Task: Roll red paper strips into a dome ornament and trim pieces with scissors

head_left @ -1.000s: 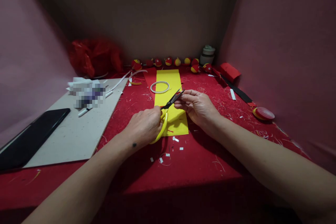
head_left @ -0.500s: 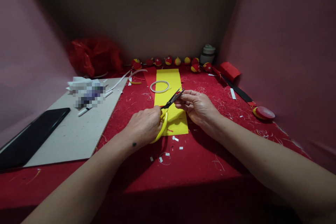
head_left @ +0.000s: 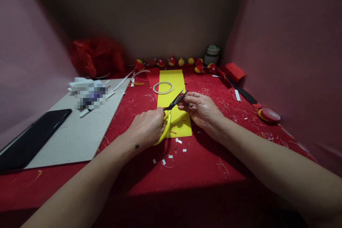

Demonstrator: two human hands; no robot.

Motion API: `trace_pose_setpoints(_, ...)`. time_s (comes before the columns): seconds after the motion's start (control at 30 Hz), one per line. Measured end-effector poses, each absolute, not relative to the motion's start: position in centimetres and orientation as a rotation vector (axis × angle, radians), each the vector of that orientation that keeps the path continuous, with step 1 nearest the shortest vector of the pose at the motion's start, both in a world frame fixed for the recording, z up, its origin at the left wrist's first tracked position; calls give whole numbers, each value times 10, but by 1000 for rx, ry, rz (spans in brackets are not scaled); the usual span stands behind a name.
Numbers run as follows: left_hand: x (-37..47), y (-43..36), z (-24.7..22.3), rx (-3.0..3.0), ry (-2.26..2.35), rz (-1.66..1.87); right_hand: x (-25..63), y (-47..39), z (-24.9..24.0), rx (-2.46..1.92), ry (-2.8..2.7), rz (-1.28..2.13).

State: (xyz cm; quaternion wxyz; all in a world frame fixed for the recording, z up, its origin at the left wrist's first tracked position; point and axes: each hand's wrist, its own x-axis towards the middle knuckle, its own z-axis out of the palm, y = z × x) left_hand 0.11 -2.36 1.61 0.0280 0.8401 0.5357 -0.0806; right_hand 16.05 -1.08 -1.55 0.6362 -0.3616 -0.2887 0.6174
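Note:
My left hand is closed around the yellow handles of a pair of scissors, whose dark blades point up and to the right, slightly apart. At the blade tips, my right hand pinches a small red piece between thumb and fingers; most of it is hidden, so its kind cannot be made out. Beneath both hands lies a yellow corrugated sheet, and a ring-shaped roll of tape rests on it. Part of a red sheet shows along its left side.
Small red-and-yellow ball figures line the back beside a lidded jar. At left, a grey board carries a black phone-like slab and a marker. A red bag sits behind it. Thread scraps litter the red cloth.
Hardly anything differs. The hands, scissors and red piece keep nearly the same position, and the whole view has shifted very slightly.

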Motion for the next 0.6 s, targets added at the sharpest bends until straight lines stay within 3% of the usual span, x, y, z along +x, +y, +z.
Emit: trace_pose_setpoints(0.6,2,-23,16,2636,1664,-329,160,-10,-16,-820,-622,1429)
